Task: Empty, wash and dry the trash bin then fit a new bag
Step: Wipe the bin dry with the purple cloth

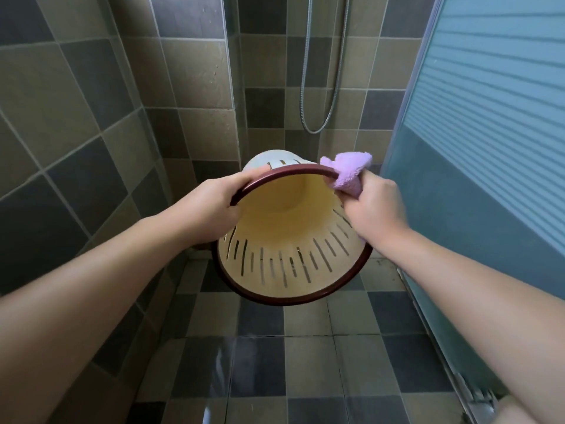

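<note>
In a tiled shower stall, I hold the trash bin (284, 240) off the floor, tipped so its open mouth faces me and its base points away toward the far corner at 12 o'clock. My left hand (211, 203) curls around the dark red rim (275, 298) at about 10 o'clock on the mouth, thumb inside and fingers wrapped over the edge. My right hand (374, 206) pinches a purple cloth (348, 175) and presses it against the rim at about 2 o'clock, part of the cloth bunched outside the bin.

The bin holds no rubbish and no bag, so I judge the emptying done. The cream inner wall looks clean through its ring of slots, and I see no suds or running water; the shower hose (324, 87) hangs idle on the wall at 12 o'clock. Patches of the floor tiles (260, 362) at 6 o'clock shine as if wet, which suggests the washing is already behind me. With the cloth on the rim, I take this to be the drying stage, though I cannot tell how much of the bin is already dry. Wiping the rest, inside and out, appears to remain. No new bag is in sight, so fitting one is not yet done.
</note>
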